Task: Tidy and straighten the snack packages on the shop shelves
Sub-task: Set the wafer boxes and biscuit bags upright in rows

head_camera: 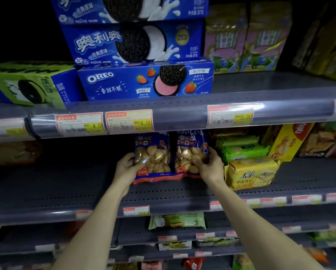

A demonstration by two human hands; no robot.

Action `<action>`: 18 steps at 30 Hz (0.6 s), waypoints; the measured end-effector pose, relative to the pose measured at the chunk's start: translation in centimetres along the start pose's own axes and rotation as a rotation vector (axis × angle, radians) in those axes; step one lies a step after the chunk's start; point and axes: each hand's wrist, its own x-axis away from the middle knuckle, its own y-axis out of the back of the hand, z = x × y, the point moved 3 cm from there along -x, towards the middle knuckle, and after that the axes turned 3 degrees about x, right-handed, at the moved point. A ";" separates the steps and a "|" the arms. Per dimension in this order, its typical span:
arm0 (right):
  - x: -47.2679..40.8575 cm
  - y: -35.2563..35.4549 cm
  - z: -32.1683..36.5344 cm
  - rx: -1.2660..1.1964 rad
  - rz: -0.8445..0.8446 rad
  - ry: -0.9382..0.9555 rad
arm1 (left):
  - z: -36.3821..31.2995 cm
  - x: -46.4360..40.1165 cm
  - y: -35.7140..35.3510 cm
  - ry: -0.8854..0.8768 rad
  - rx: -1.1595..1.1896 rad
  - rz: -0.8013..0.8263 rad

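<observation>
Dim overall — the far left and upper corners sink into near black. Light falls from the front onto the Oreo boxes (143, 78), which show bright and fairly sharp. The clear price rail (182, 115) carries white glare at right. Edges bow and smear — lower shelves (46, 248) and right-hand packs (323, 141) are blurred.

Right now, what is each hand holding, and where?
Left hand grips the left clear blue-red biscuit bag at its left edge; right hand grips the right one at its right edge.
</observation>
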 end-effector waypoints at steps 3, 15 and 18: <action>-0.3 -0.3 -0.7 0.015 0.001 -0.014 | 1.2 -0.4 -2.2 0.024 -0.022 -0.006; 1.8 -2.1 -0.1 0.516 -0.101 0.241 | 2.2 0.1 -3.6 -0.254 -0.441 -0.077; 1.9 -2.2 -0.7 0.578 -0.021 0.229 | 2.6 0.3 -4.1 -0.222 -0.539 0.106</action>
